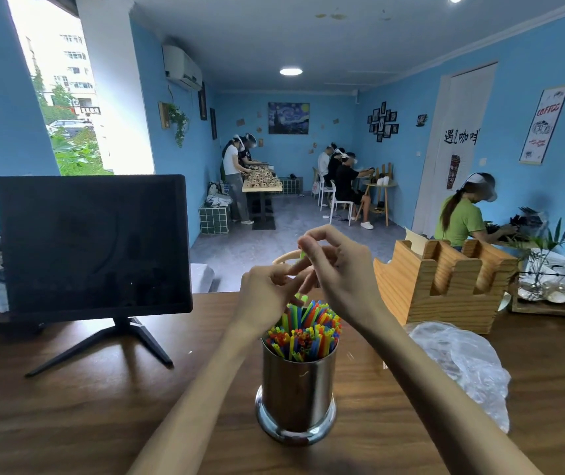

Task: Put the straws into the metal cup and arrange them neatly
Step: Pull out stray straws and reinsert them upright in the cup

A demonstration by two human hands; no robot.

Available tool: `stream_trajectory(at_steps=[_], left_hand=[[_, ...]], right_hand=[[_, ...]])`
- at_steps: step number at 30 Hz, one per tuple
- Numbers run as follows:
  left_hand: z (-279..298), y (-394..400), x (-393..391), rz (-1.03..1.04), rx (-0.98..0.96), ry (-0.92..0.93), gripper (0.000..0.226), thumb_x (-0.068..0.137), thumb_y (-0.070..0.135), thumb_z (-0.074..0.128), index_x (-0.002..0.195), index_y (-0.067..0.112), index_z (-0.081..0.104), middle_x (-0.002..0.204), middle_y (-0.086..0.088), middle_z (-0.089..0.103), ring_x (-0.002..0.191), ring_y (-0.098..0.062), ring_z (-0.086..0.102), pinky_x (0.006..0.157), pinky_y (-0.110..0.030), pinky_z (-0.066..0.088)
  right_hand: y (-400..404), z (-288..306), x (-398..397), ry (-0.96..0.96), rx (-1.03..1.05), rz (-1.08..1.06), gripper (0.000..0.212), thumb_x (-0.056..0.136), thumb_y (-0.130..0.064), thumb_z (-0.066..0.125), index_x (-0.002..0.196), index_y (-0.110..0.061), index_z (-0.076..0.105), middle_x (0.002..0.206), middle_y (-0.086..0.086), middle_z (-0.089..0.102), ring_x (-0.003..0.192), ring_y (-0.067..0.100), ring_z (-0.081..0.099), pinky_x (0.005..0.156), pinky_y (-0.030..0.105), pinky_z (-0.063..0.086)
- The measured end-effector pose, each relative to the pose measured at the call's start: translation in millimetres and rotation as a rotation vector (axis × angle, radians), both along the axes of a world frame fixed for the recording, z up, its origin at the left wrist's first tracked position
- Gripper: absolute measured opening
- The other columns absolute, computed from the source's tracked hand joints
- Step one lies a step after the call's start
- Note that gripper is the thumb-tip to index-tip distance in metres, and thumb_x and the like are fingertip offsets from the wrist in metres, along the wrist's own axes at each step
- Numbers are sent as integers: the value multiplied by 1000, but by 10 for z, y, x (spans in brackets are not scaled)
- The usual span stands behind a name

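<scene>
One metal cup [297, 389] stands on the wooden table [68, 406] nearest the viewer, between the two forearms and just below the hands. It is packed with upright straws [303, 332] in green, yellow, orange, red and blue, too many to count.

The left hand [267, 289] hovers above the left side of the bundle with its fingers curled, the tips meeting the other hand's fingers; whether it holds a straw cannot be told. The right hand [337, 269] is raised a little higher, thumb and forefinger pinched together, with a single green straw [302, 254] showing at its fingertips and again below the two hands, running down into the bundle.

To the right of the right hand sits one wooden holder [445, 279] with notched slots, and nearer, beside the right forearm, one crumpled clear plastic bag [462, 365]. Well to the left of the left hand stands one dark monitor [92, 241] on a black stand.
</scene>
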State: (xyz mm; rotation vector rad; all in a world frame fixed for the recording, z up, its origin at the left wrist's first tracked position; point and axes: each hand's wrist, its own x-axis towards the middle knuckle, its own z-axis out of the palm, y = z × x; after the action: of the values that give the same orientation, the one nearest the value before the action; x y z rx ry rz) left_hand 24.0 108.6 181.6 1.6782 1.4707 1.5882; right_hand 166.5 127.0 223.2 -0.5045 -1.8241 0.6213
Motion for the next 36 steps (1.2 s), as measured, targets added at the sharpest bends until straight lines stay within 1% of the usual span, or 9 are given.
stream_trajectory(at_steps=[2, 4, 8, 12, 14, 19, 24, 30, 36], left_hand=[[28, -6, -32, -90, -53, -174, 25, 93, 14, 72, 102, 37, 78, 106, -1, 77, 75, -13, 76, 56, -25, 57], [93, -11, -75, -128, -80, -304, 24, 96, 6, 65, 117, 12, 75, 101, -5, 78, 79, -14, 76, 62, -26, 58], [167, -1, -149, -9, -51, -456, 17, 99, 13, 62, 110, 10, 75, 82, 1, 78, 68, -8, 69, 61, -24, 58], [181, 43, -135, 54, 78, -352, 27, 94, 11, 71, 117, 17, 58, 92, -4, 79, 71, -10, 70, 67, -22, 57], [188, 66, -120, 35, 114, -287, 47, 93, 4, 70, 126, 24, 42, 101, -9, 76, 69, -16, 71, 65, -25, 58], [119, 73, -59, 45, 126, 117, 96, 91, 1, 68, 152, 50, 12, 109, 1, 63, 65, -25, 70, 69, -39, 61], [76, 78, -83, 31, 127, 199, 82, 94, 10, 68, 147, 56, 27, 94, 6, 71, 66, -19, 72, 79, -47, 60], [-149, 97, -183, 64, -1, 246, 25, 84, 25, 81, 96, 40, 66, 91, 9, 74, 73, -8, 72, 78, -45, 60], [-327, 152, -324, 47, -173, 349, 8, 82, 43, 80, 75, 38, 78, 96, 19, 74, 97, 0, 65, 91, -36, 54]], right_hand=[[-66, 34, 54, 2, -109, 91, 15, 101, -26, 60, 94, -12, 62, 77, 8, 75, 51, 21, 71, 45, 19, 47], [-101, 29, 99, -26, -196, 158, 19, 100, -26, 62, 93, -9, 64, 81, 11, 76, 53, 24, 71, 45, 14, 44], [-56, -95, 131, -130, -284, 239, 14, 96, -22, 69, 89, -11, 64, 95, 11, 77, 63, 21, 73, 50, 16, 48], [151, -281, 132, -431, -271, 120, 21, 95, -26, 71, 102, -18, 53, 82, -4, 78, 74, 9, 74, 65, 17, 50], [245, -363, 112, -514, -205, 34, 18, 92, -28, 73, 96, -23, 56, 78, -6, 76, 75, 0, 70, 64, 10, 44], [391, -468, 103, -719, -125, -120, 18, 83, -34, 81, 81, -24, 66, 87, -8, 71, 79, 4, 63, 63, 20, 43], [418, -467, 89, -767, -185, -104, 17, 82, -35, 82, 88, -20, 77, 92, -4, 75, 85, 7, 68, 74, 26, 56], [613, -469, 224, -433, -433, -57, 10, 93, -26, 71, 101, -24, 75, 100, -4, 74, 95, 8, 67, 74, 23, 48], [660, -500, 260, -374, -431, -194, 14, 97, -28, 67, 106, -19, 71, 93, -8, 67, 88, 5, 61, 64, 17, 40]])
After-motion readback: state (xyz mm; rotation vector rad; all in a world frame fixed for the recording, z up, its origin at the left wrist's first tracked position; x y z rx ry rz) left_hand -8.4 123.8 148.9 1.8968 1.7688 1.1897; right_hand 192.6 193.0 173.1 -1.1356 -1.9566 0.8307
